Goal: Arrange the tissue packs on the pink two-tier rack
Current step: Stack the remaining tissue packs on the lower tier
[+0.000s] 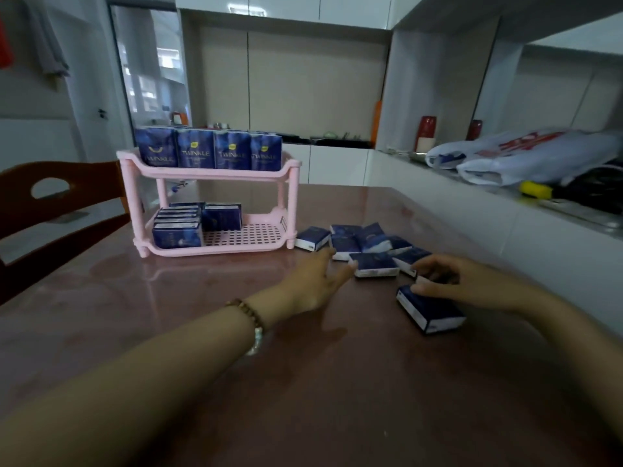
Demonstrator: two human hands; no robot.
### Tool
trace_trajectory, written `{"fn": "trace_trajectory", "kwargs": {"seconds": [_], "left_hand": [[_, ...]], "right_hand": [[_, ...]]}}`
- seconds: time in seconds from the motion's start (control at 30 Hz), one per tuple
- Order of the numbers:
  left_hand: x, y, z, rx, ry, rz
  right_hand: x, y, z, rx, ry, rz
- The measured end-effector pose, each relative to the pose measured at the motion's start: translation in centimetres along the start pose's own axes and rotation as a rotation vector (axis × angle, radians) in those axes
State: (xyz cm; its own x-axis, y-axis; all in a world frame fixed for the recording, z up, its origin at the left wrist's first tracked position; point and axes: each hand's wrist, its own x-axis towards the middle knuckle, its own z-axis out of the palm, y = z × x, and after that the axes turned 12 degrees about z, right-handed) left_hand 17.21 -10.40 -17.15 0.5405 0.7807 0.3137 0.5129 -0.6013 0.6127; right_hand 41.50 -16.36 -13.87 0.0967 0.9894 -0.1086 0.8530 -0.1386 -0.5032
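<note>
The pink two-tier rack [215,173] stands on the table at the left. Its top tier holds a row of several upright dark blue tissue packs [209,149]. On the left part of the bottom tier lie several more packs [182,224]. To the right of the rack, a loose pile of blue packs [362,242] lies on the table. My left hand [320,281] reaches toward the pile with straight fingers, its fingertips beside one flat pack [374,264]. My right hand [448,279] hovers with loosely curled fingers over a separate pack [429,311], its thumb touching the top.
A brown wooden chair [50,210] stands at the table's left edge behind the rack. A white counter [472,203] runs along the right with plastic bags [526,153], red cups [427,128] and a yellow-handled tool [536,189]. The reddish table [236,332] stretches toward me.
</note>
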Motion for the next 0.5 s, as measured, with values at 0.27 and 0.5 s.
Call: {"fn": "trace_trajectory", "kwargs": {"seconds": [0.27, 0.5], "left_hand": [[5.8, 0.5, 2.5, 0.142, -0.063, 0.104], [7.3, -0.2, 3.1, 0.296, -0.131, 0.032]], "right_hand": [[-0.6, 1.0, -1.0, -0.166, -0.1, 0.02], [-0.3, 1.1, -1.0, -0.144, -0.14, 0.025]]}}
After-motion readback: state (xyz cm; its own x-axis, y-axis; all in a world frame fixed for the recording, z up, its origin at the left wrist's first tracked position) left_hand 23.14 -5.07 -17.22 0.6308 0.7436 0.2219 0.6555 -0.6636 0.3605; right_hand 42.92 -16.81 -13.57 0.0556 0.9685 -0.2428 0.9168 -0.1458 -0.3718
